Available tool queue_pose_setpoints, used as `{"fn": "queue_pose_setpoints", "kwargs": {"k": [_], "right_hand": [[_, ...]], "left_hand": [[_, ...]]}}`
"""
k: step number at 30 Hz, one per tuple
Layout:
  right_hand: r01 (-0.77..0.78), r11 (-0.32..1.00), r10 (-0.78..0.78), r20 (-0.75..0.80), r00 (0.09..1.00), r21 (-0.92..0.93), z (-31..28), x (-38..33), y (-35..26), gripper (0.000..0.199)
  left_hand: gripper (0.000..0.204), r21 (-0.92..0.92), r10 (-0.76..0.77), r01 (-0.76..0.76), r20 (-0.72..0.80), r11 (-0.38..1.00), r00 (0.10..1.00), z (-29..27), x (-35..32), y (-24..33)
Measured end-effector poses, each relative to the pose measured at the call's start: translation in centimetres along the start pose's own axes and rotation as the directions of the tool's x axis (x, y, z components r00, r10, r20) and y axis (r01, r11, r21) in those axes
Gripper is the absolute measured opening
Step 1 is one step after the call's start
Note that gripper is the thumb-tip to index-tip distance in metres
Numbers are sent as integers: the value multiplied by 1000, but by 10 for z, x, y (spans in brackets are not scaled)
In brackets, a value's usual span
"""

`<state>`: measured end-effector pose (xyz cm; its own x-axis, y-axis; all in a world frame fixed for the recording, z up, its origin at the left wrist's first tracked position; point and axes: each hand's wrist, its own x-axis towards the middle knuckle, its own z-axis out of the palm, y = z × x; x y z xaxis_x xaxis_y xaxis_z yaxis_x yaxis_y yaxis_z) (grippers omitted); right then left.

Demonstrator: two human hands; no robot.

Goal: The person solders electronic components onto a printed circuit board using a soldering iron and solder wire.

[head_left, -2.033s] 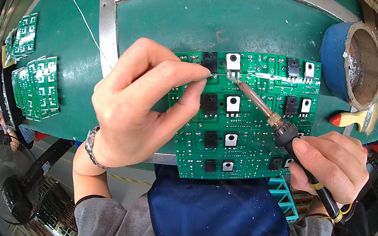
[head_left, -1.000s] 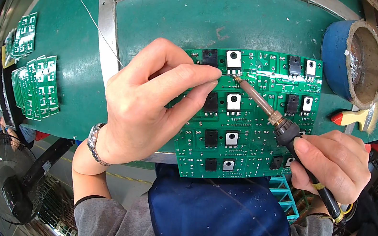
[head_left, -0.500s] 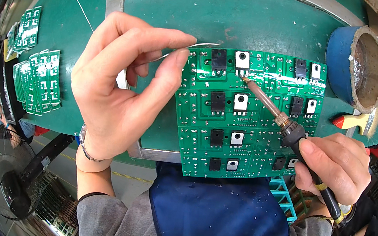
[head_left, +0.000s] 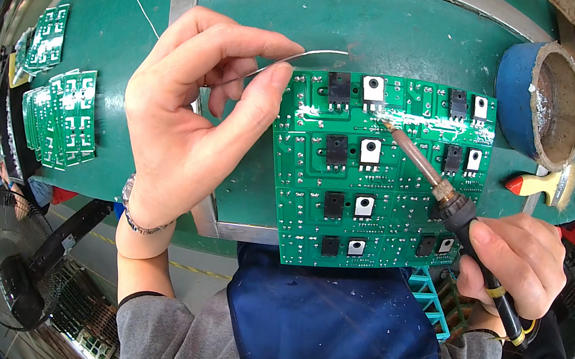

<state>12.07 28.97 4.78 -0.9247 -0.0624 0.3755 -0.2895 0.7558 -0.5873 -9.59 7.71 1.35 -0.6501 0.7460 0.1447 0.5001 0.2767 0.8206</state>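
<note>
A large green circuit board (head_left: 404, 188) lies in front of me, carrying black and white-faced transistors and many small solder joints. My right hand (head_left: 517, 262) grips a soldering iron (head_left: 454, 209) by its black handle. The iron's tip is at the upper part of the board, just below a white-faced transistor (head_left: 373, 93); whether it touches is hard to tell. Between thumb and forefinger my left hand (head_left: 190, 114) pinches a thin solder wire (head_left: 324, 52). The wire's free end curves out above the board's top edge, apart from the iron tip.
At the right stand a blue-sided round pot (head_left: 519, 98) and a brush (head_left: 540, 186) with a red-tipped handle. Stacks of smaller circuit boards (head_left: 61, 118) lie at the far left. A metal frame (head_left: 243, 233) edges the green work surface. Below left is a black fan (head_left: 12, 258).
My left hand has moved slightly up and right, lifting the wire's end away from the board. The iron tip has shifted a little right, and the board has shifted slightly.
</note>
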Motion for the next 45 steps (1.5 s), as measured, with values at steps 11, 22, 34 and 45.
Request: {"fn": "queue_pose_setpoints", "kwargs": {"k": [11,22,34,45], "right_hand": [[-139,984,128,-106,986,-110,-34,-39,0,38],[-78,996,74,-72,995,-52,-41,-44,19,30],[-140,987,136,-61,989,-83,-35,-46,27,31],[35,999,-36,-58,998,-23,-35,-40,38,29]], "left_hand": [[17,2,29,-30,120,1000,992,23,12,28],[24,72,232,-247,173,966,957,62,20,44],[24,112,196,-221,196,969,961,67,20,43],[25,116,216,-242,202,963,955,70,21,39]]}}
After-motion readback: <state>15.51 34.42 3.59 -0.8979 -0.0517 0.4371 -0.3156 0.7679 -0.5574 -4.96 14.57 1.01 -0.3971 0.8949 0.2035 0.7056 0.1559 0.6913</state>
